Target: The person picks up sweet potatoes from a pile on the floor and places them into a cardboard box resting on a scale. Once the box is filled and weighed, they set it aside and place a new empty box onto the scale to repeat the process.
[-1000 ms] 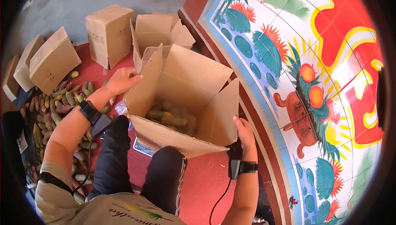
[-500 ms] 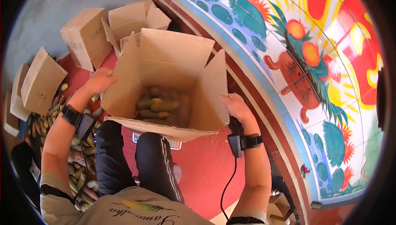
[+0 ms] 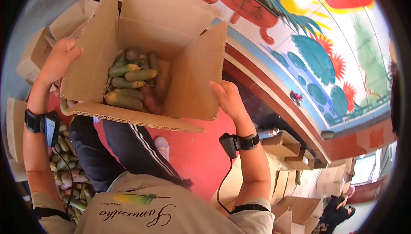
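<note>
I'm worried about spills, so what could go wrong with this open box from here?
The left hand and right hand hold the cardboard box by its upper sides, so the flaps might bend or slip. Its top is open, so the loose vegetables inside could tumble out if it tips. The vegetable pile beside the left leg might cause a trip.

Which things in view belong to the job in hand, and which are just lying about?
Job in hand:
open carton
vegetables inside it
left hand
right hand
loose floor vegetables, possibly

Apparently just lying about:
cartons at far left
cartons at lower right
</note>
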`<state>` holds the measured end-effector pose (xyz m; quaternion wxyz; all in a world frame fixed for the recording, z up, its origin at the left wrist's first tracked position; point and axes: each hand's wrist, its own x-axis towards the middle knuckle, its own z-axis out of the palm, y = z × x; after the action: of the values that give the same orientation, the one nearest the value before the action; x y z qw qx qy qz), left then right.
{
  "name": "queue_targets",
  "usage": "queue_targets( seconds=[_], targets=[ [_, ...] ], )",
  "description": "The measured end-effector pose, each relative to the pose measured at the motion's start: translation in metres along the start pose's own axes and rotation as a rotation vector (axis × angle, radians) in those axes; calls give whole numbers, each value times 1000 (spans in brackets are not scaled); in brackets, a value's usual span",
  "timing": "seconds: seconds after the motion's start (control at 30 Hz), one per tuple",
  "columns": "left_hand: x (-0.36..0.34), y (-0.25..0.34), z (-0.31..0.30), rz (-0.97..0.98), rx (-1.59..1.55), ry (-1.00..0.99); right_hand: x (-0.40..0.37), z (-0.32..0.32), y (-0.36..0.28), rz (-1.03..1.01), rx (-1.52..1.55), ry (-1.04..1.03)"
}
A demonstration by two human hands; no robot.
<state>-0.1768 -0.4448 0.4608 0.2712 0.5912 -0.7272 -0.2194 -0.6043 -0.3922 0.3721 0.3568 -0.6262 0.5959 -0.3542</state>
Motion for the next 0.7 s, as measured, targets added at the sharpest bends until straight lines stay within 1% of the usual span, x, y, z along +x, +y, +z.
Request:
queue_targets(
  seconds=[0.03,0.07,0.13,0.17,0.23,0.27,0.3,0.33,0.37,0.4,0.43,0.47,0.5,0.53,0.57,0.6,0.63,0.67,0.7],
  targets=[
    [2,13,6,-5,-77,-38,-13,-8,4,32,59,41],
    [4,21,14,7,-80,-54,-28,-16,5,45,59,57],
    [9,34,29,200,-66,-48,-57,-32,4,-4,69,134],
    [10,45,40,211,-71,-55,-70,-40,10,1,65,147],
    [11,70,63,250,-3,-111,-97,-57,23,40,15,242],
    [18,67,80,260,-36,-137,-111,-65,25,44,12,250],
    [26,65,99,270,-69,-165,-125,-73,26,104,-71,271],
    [24,78,112,272,-56,-217,-140,-80,28,165,-154,292],
    [20,94,127,273,-43,-268,-154,-87,34,170,-157,302],
    [21,98,146,271,-21,-325,-167,-93,42,230,-173,346],
    [22,94,171,337,13,-328,-179,-98,49,289,-189,390],
    [22,90,195,354,12,-360,-192,-103,53,291,-197,397],
    [14,99,209,371,70,-387,-203,-106,57,341,-354,395],
    [14,83,242,502,51,-377,-214,-108,62,393,-509,390],
    [6,95,254,329,93,-523,-225,-111,69,398,-515,394],
    [-2,97,272,295,136,-612,-236,-114,79,487,-606,360],
    [-8,91,298,301,202,-672,-248,-114,91,577,-696,320],
    [-17,91,313,308,245,-784,-263,-111,106,589,-701,317],
    [-27,92,323,262,168,-905,-276,-107,123,626,-868,238]
  ],
)
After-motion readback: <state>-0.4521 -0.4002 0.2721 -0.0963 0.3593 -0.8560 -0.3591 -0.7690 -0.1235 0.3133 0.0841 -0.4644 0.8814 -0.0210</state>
